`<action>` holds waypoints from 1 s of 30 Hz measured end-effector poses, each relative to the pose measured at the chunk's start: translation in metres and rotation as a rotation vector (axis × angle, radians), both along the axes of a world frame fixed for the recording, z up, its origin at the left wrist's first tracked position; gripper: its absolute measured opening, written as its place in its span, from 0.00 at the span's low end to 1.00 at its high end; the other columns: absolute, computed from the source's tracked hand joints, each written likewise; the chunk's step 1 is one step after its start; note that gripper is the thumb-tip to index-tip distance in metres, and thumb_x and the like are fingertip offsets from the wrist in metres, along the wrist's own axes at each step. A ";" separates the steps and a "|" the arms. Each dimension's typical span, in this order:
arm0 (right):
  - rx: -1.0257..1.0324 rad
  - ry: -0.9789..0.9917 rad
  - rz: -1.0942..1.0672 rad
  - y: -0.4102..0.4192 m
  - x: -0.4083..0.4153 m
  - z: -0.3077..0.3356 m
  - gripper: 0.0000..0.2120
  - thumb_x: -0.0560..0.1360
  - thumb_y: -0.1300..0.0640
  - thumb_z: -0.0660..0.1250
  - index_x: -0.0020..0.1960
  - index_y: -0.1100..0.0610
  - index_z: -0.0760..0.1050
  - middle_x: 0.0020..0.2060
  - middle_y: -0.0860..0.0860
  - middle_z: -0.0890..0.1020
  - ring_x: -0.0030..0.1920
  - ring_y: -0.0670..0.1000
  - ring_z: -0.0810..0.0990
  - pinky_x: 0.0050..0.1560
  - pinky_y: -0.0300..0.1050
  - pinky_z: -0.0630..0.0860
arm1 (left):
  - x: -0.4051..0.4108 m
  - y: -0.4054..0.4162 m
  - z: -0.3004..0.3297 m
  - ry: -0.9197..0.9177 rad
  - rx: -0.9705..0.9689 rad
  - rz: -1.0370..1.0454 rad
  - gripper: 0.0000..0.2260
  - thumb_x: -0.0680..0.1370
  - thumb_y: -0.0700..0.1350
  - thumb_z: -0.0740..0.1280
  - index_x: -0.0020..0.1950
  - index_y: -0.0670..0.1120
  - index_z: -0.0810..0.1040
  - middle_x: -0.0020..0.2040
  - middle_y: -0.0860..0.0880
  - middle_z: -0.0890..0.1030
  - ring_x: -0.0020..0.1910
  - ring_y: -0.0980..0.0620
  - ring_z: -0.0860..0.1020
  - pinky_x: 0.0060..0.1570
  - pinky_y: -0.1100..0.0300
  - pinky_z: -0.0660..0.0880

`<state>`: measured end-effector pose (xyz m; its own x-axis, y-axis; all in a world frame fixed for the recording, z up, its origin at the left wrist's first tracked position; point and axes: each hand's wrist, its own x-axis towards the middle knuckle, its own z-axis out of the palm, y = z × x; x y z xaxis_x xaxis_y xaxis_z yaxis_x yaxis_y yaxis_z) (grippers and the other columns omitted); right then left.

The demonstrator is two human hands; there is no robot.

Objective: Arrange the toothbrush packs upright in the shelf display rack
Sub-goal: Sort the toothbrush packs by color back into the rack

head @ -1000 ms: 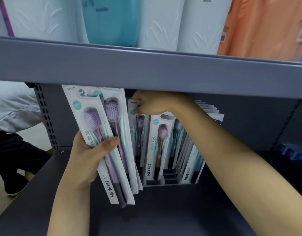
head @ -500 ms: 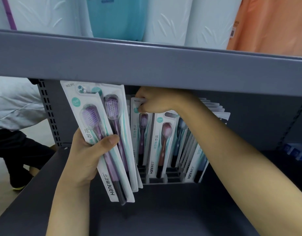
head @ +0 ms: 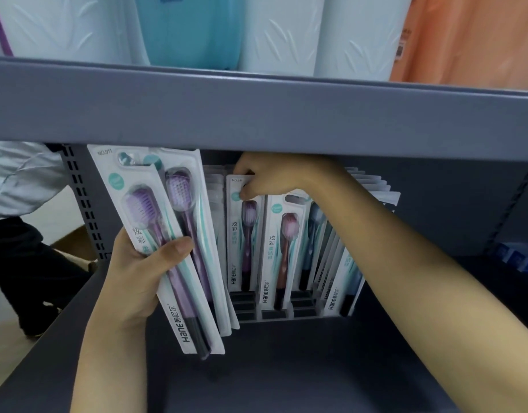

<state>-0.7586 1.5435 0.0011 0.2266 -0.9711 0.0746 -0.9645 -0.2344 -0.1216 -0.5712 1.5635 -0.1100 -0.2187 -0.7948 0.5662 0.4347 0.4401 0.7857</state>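
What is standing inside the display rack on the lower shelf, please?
The display rack holds upright toothbrush packs: a purple one pinched at its top by the right hand, a red-brown one, and more behind. The arm covers much of the right rows.

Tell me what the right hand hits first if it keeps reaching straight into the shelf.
Probably the packs behind the purple pack that the right hand pinches at its top. Beyond them stands the shelf's back wall; depth is hard to judge here.

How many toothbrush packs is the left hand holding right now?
2 clearly visible: the front purple pack under the left hand's thumb, and a second purple pack fanned behind it. Edges at the lower right suggest more packs may be hidden behind.
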 end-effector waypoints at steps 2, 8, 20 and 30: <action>0.012 -0.002 -0.008 0.000 0.000 0.001 0.07 0.75 0.59 0.66 0.45 0.64 0.75 0.28 0.49 0.64 0.29 0.47 0.61 0.31 0.42 0.57 | 0.000 0.000 0.000 -0.004 -0.008 -0.004 0.24 0.53 0.62 0.80 0.45 0.56 0.85 0.41 0.56 0.85 0.41 0.57 0.83 0.40 0.62 0.80; 0.029 -0.008 -0.015 -0.003 -0.002 -0.001 0.05 0.76 0.58 0.64 0.45 0.58 0.69 0.31 0.48 0.66 0.31 0.46 0.63 0.32 0.41 0.59 | 0.001 0.002 0.000 0.003 -0.023 0.007 0.22 0.54 0.62 0.80 0.45 0.57 0.85 0.41 0.56 0.85 0.41 0.58 0.83 0.40 0.63 0.80; 0.134 -0.123 -0.141 -0.001 -0.005 0.012 0.18 0.82 0.53 0.56 0.67 0.62 0.68 0.66 0.56 0.72 0.66 0.54 0.69 0.59 0.43 0.65 | 0.000 -0.001 -0.004 0.016 -0.017 0.018 0.14 0.58 0.47 0.73 0.43 0.56 0.85 0.39 0.56 0.85 0.40 0.58 0.83 0.39 0.63 0.80; 0.040 0.001 -0.083 0.000 0.001 0.005 0.15 0.79 0.57 0.60 0.36 0.53 0.60 0.33 0.47 0.63 0.32 0.46 0.63 0.30 0.35 0.59 | -0.005 -0.002 -0.005 0.024 -0.003 -0.027 0.14 0.60 0.46 0.71 0.44 0.55 0.85 0.40 0.54 0.85 0.40 0.56 0.84 0.39 0.62 0.80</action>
